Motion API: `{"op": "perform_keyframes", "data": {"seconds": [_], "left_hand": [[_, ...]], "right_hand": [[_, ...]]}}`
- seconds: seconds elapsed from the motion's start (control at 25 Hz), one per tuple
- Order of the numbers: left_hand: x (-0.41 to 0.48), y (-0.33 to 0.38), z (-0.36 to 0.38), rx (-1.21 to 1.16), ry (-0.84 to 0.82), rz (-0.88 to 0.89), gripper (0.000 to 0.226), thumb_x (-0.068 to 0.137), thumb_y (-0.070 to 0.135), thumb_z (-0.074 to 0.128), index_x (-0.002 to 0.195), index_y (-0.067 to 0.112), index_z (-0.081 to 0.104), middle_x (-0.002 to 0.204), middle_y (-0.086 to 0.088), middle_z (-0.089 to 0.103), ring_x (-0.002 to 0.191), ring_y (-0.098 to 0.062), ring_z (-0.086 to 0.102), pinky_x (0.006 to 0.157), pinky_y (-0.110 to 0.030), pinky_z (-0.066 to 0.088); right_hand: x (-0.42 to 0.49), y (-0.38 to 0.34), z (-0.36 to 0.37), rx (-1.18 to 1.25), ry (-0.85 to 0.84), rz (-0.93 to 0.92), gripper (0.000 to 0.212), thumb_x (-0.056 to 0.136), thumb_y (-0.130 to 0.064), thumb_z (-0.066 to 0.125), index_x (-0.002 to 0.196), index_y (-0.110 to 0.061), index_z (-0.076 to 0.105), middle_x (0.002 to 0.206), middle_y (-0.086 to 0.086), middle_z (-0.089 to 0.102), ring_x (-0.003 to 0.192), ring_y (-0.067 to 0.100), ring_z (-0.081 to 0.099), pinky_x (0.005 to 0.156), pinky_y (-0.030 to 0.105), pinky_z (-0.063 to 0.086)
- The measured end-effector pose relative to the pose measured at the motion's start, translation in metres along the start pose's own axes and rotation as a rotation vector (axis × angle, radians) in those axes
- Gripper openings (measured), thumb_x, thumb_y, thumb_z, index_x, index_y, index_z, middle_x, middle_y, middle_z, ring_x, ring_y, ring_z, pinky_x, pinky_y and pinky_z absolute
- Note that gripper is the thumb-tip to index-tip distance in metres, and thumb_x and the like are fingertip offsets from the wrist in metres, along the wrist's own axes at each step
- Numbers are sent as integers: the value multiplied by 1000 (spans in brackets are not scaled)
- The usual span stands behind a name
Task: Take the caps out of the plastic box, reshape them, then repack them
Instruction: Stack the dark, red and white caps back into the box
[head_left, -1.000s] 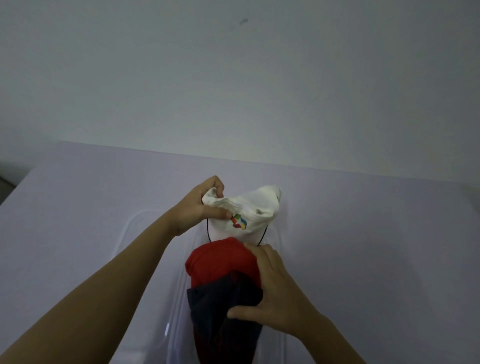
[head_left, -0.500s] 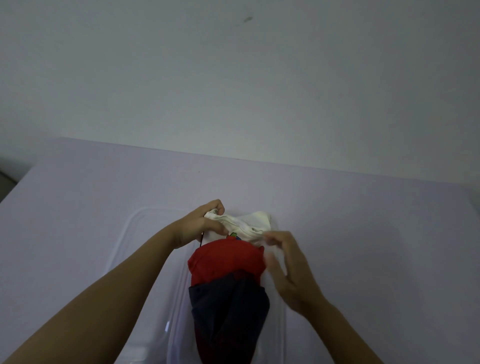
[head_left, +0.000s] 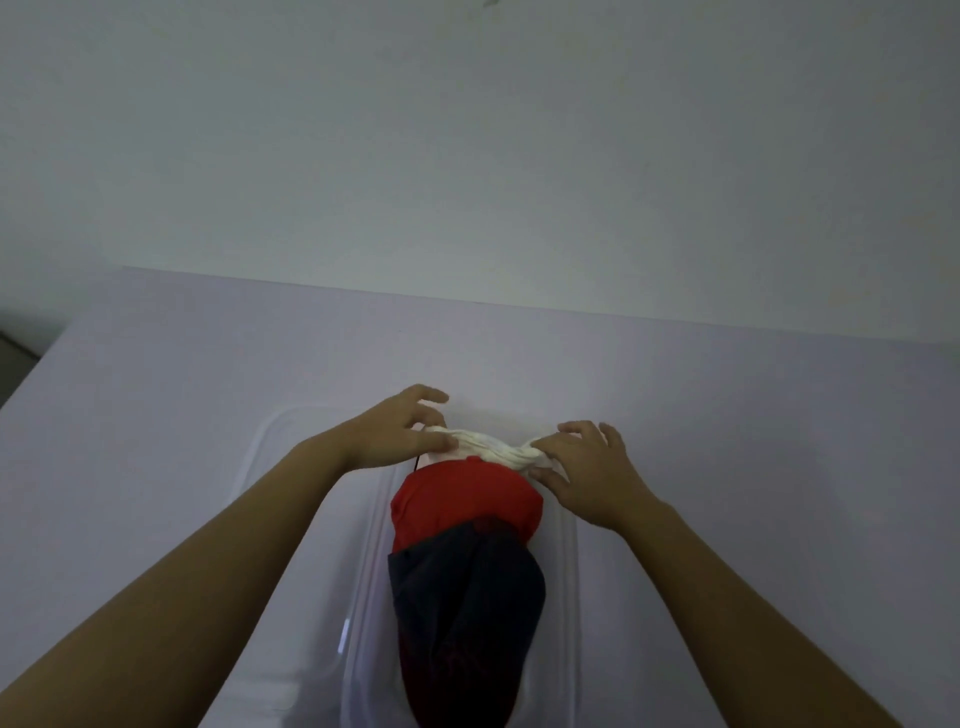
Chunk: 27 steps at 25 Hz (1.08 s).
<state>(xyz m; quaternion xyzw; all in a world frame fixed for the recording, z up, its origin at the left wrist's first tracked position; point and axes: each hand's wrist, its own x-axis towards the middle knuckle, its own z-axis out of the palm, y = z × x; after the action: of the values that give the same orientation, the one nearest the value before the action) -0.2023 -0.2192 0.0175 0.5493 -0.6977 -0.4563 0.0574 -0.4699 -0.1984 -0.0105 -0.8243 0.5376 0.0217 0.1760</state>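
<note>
A clear plastic box (head_left: 569, 571) lies on the pale table, holding a row of caps. A dark navy cap (head_left: 467, 613) is nearest me, a red cap (head_left: 462, 504) sits behind it, and a white cap (head_left: 493, 449) is at the far end, squashed low. My left hand (head_left: 400, 431) pinches the white cap's left edge. My right hand (head_left: 582, 473) grips its right edge, fingers spread over it. Most of the white cap is hidden behind the red one.
A clear lid (head_left: 291, 499) lies flat on the table to the left of the box, under my left forearm. The pale table (head_left: 753, 415) ends at a plain wall behind.
My right hand left the navy cap and moved up to the white cap's right edge. The white cap has been pushed down from a raised bunch to a low fold behind the red cap.
</note>
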Motion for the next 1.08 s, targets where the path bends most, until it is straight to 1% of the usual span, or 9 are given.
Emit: {"op": "perform_keyframes", "data": {"seconds": [0.12, 0.24, 0.44, 0.52, 0.64, 0.72, 0.84, 1.0, 1.08], "left_hand": [[5, 4, 0, 346, 24, 24, 34, 94, 37, 49, 90, 9, 68, 100, -4, 62, 93, -19, 56, 82, -31, 44], [16, 12, 9, 416, -19, -73, 31, 98, 34, 37, 90, 9, 54, 72, 1, 50, 72, -21, 51, 64, -30, 39], [26, 10, 24, 406, 59, -129, 23, 97, 27, 41, 100, 7, 53, 75, -2, 50, 73, -23, 52, 59, -28, 36], [21, 10, 26, 437, 195, -90, 23, 95, 25, 46, 100, 6, 58, 88, -8, 61, 84, -27, 58, 67, -31, 43], [0, 11, 23, 256, 485, -26, 23, 91, 26, 52, 94, 7, 64, 88, -5, 65, 80, -21, 60, 72, -30, 47], [-16, 11, 19, 121, 343, -37, 28, 90, 36, 53, 92, 12, 67, 84, 0, 66, 77, -14, 60, 69, -24, 46], [-24, 9, 28, 198, -17, -106, 31, 89, 47, 52, 94, 18, 62, 86, 1, 63, 83, -18, 60, 73, -28, 45], [-16, 7, 39, 489, 110, -147, 38, 90, 52, 47, 112, 22, 55, 100, -2, 63, 96, -24, 56, 83, -37, 43], [-21, 10, 45, 447, 226, -109, 42, 89, 46, 51, 123, 21, 52, 113, -4, 59, 106, -25, 53, 89, -39, 45]], "right_hand": [[8, -3, -9, -116, -33, -14, 36, 95, -46, 40, 115, -22, 59, 119, -5, 59, 121, 18, 41, 107, 42, 18], [14, -6, -11, -240, -58, 22, 32, 98, -39, 33, 113, -22, 55, 113, -1, 63, 123, 20, 41, 111, 49, 9], [20, -10, -3, -154, -131, 66, 30, 97, -29, 39, 125, -20, 45, 125, 2, 59, 138, 19, 28, 112, 55, -6], [14, -8, -3, -47, 28, 58, 30, 93, -31, 47, 121, -21, 49, 123, -5, 58, 132, 18, 37, 113, 50, 7], [-9, -6, -7, 224, 369, 43, 32, 85, -49, 42, 101, -28, 60, 98, -14, 63, 99, 13, 53, 88, 31, 29], [-23, -7, -10, 304, 236, 58, 43, 77, -69, 31, 87, -38, 58, 85, -23, 60, 90, 5, 48, 85, 30, 25], [-25, -14, -3, 162, -33, -2, 66, 63, -87, 25, 88, -35, 57, 80, -23, 52, 90, 5, 43, 92, 33, 23], [-11, -26, 3, 101, 30, 106, 53, 71, -71, 42, 98, -29, 59, 85, -12, 57, 97, 16, 52, 92, 41, 29], [-12, -29, 3, 128, 46, 116, 47, 76, -63, 52, 107, -28, 58, 99, -9, 63, 102, 17, 54, 93, 40, 32]]}}
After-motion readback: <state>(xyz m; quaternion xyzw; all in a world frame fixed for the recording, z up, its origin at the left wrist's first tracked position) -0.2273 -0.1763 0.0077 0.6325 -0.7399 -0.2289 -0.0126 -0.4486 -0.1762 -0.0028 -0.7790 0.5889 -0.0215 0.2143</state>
